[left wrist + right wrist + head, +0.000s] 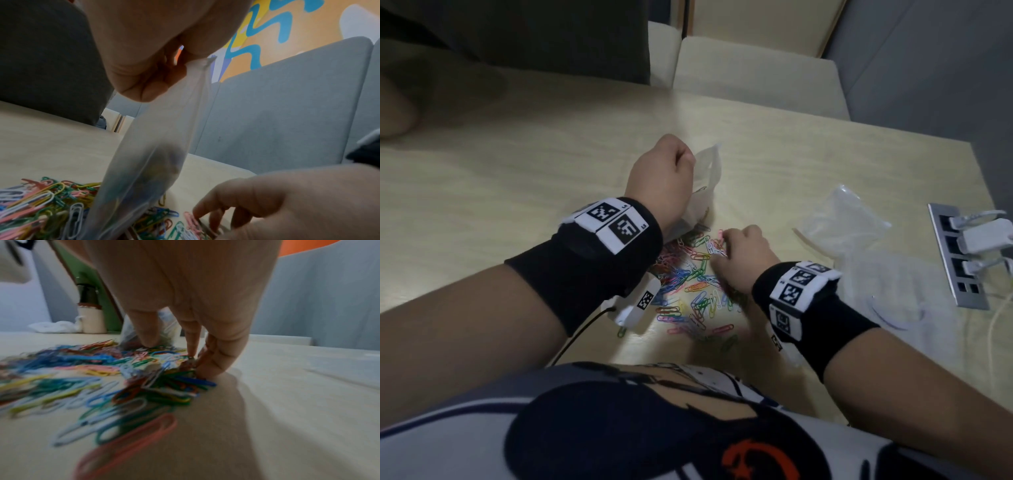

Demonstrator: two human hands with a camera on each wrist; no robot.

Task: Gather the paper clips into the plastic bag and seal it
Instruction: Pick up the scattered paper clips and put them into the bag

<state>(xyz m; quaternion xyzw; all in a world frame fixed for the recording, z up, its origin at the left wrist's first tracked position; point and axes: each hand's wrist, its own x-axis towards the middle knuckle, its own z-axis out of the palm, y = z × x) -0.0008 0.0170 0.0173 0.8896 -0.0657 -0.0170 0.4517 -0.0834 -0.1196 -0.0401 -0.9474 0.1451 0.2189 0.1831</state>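
Translucent plastic hangs from the left hand [666, 174]: the plastic bag [705, 185] is pinched at its top edge between curled fingers and thumb, seen plainly in the left wrist view where the bag [156, 146] drops from the fingers [156, 87] down to the table. Its lower end rests at the 12 o'clock edge of the paper clips [688, 284], and a few dark shapes show through its bottom.

Clips in many colours lie scattered over the pale wooden table [517, 164], just in front of the person's printed shirt [619, 428]. At about 2 o'clock of the pile, the right hand [743, 253] reaches down with curled fingers, the tips drawn together on a small bunch of clips; in the right wrist view the fingertips [207, 368] press into a green, blue and red cluster [179, 382] against the tabletop.

Both wrists wear black bands with black-and-white square markers [613, 222].

At 3 o'clock of the right hand lie more clear plastic bags [849, 222], crumpled and flat on the table. Farther toward 3 o'clock a metal socket strip [959, 270] is set into the tabletop with white plugs [983, 233] in it.
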